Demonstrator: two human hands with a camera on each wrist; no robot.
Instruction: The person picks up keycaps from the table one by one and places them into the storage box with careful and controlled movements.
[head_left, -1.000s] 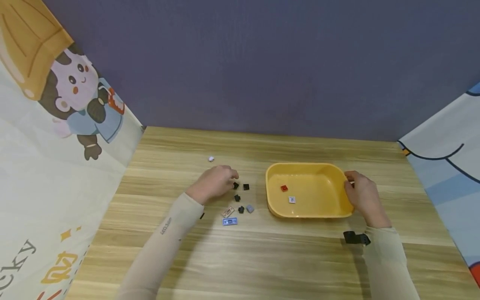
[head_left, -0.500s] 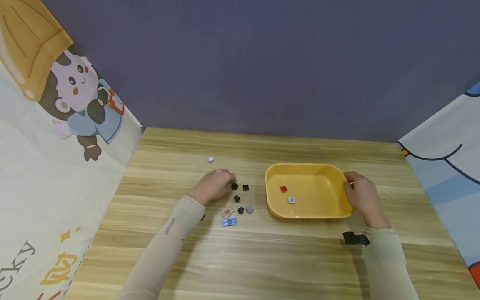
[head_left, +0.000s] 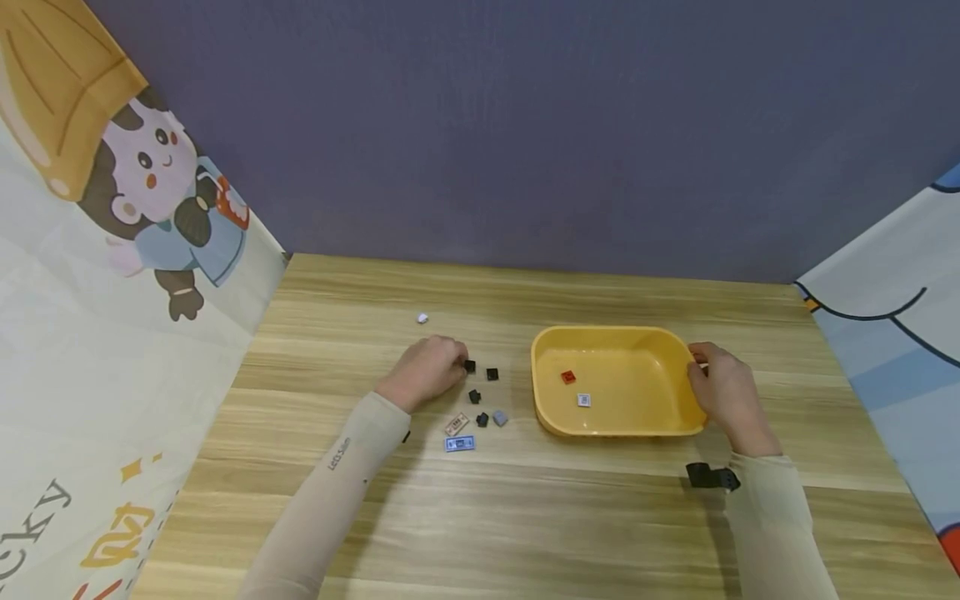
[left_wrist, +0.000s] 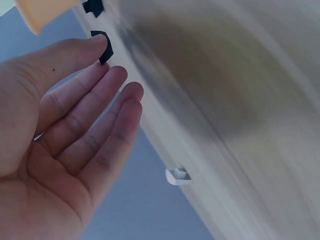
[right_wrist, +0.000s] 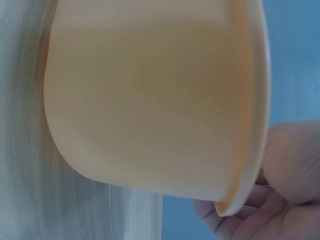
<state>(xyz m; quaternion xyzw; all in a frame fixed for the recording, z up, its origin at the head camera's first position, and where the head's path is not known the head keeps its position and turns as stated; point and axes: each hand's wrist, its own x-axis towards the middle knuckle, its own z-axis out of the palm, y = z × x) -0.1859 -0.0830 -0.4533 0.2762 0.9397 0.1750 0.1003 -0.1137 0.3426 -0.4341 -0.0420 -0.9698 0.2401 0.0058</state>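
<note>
My left hand (head_left: 426,369) pinches a small black toy brick (left_wrist: 103,47) between thumb and forefinger, left of the yellow bin. Its other fingers (left_wrist: 102,145) are loosely bent. Close by on the table lie more black bricks (head_left: 492,374), a grey brick (head_left: 500,417), a beige printed tile (head_left: 456,424) and a blue printed tile (head_left: 460,443). My right hand (head_left: 726,392) grips the right end of the yellow bin (head_left: 630,428) at its rim. Inside the bin are a red piece (head_left: 568,377) and a white printed tile (head_left: 583,400).
A small white piece (head_left: 422,318) sits farther back on the wooden table (head_left: 525,525). A dark blue-grey panel (head_left: 525,142) rises behind the table. Printed sheets with cartoon figures stand along the left and right sides.
My left hand has drawn back slightly, and its fingertips have closed on the black brick, which has shifted and turned a little. The right hand and the bin have stayed put.
</note>
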